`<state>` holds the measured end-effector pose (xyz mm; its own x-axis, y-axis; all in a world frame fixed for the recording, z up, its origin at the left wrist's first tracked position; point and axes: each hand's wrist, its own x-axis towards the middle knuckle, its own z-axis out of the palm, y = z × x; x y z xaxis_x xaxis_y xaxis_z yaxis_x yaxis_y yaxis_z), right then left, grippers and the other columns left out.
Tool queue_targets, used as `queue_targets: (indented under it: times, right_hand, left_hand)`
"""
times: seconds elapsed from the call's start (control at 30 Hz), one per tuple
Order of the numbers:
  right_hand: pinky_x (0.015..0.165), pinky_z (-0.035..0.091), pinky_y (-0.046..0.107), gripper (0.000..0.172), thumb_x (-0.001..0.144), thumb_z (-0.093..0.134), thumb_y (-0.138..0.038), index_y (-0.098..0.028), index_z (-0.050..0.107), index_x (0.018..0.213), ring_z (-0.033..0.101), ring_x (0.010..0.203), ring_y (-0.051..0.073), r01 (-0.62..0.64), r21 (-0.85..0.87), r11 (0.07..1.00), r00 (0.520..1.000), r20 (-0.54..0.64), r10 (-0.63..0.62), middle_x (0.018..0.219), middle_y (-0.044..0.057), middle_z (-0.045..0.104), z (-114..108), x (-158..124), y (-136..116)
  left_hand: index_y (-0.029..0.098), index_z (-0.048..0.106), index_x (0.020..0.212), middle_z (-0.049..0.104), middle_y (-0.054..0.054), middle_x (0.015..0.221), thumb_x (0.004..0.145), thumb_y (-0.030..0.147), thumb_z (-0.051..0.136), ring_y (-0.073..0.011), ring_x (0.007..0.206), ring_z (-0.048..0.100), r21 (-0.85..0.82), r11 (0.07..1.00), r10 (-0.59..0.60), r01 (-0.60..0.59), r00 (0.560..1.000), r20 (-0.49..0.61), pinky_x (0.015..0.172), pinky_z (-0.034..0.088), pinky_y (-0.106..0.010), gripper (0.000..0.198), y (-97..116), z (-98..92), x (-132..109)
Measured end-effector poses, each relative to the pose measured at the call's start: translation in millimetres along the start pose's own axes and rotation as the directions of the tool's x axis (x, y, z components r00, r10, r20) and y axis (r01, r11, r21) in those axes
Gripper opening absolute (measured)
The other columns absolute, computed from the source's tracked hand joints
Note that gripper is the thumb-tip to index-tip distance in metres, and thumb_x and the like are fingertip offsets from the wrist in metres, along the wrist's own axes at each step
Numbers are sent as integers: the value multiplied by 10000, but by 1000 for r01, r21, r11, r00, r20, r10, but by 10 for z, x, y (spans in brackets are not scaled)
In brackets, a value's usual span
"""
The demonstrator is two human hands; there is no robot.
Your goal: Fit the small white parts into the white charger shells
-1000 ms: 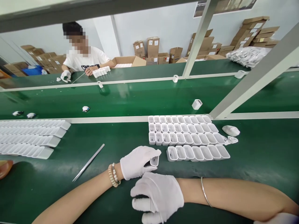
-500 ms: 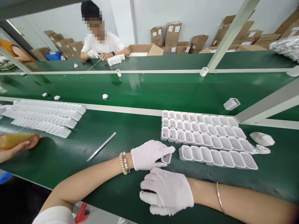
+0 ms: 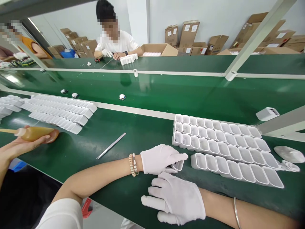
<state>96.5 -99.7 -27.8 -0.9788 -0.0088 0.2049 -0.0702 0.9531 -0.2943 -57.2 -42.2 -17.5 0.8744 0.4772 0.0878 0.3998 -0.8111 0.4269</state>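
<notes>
Left hand [image 3: 164, 159] pinches a small white cup [image 3: 179, 165] between gloved fingers at the lower centre of the head view. Below it, the right hand [image 3: 179, 200] spreads its fingers loosely, holding nothing visible. White cup rows [image 3: 223, 149] stand on the surface [image 3: 145, 136] at right; tweezers [image 3: 111, 146] lie left of centre.

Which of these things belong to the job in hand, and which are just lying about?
Seemingly in the job:
White case, held in the gloved left hand
Similar open cases, in rows to the right

Seemingly just lying about:
Tweezers, untouched, though perhaps a tool for it
White bundle, beyond the rows' right end
Cardboard boxes, by the far wall
</notes>
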Motion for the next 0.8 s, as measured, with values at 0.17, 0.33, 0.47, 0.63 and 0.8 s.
queue_targets:
  times: [0.17,0.33,0.47,0.63,0.8]
  right_hand:
    - [628,237,345,334,961,445,-356,-189,494,1245,444,720,189,-16,-9,1000,1000,5,16,850,12,598,10,-4,-6]
    - [607,221,347,342,967,431,-390,-195,481,1243,444,728,190,-20,-5,1000,999,30,20,835,6,589,3,-10,16]
    - [603,238,356,261,963,430,-364,-201,506,1152,452,721,190,-49,-8,999,998,40,49,820,7,591,-8,-29,6]
    - [615,312,351,276,965,411,-338,-195,505,1181,518,759,205,-84,42,996,996,19,83,932,60,658,-21,-68,-18]
    - [649,432,353,259,975,424,-296,-175,535,1175,612,809,224,-81,63,995,996,-33,83,988,100,707,-59,-76,19]
  left_hand:
    - [155,490,1235,650,-74,948,953,280,566,-182,788,593,15,1000,15,-15,1000,-2,659,446,-291,317,-10,4,11]
    - [167,477,1270,662,-70,975,922,295,628,-186,802,604,30,1000,-4,4,1000,-16,656,456,-289,400,-9,24,10]
    - [130,478,1267,676,-74,984,938,322,606,-183,790,601,72,997,36,-33,999,-33,633,448,-294,402,-11,31,26]
    - [163,478,1290,683,-53,995,923,200,595,-176,810,615,95,995,23,-19,999,-37,623,432,-284,387,-11,52,54]
    - [186,491,1294,680,-30,932,920,198,566,-176,729,612,74,997,7,-2,998,-60,558,409,-292,381,38,23,69]
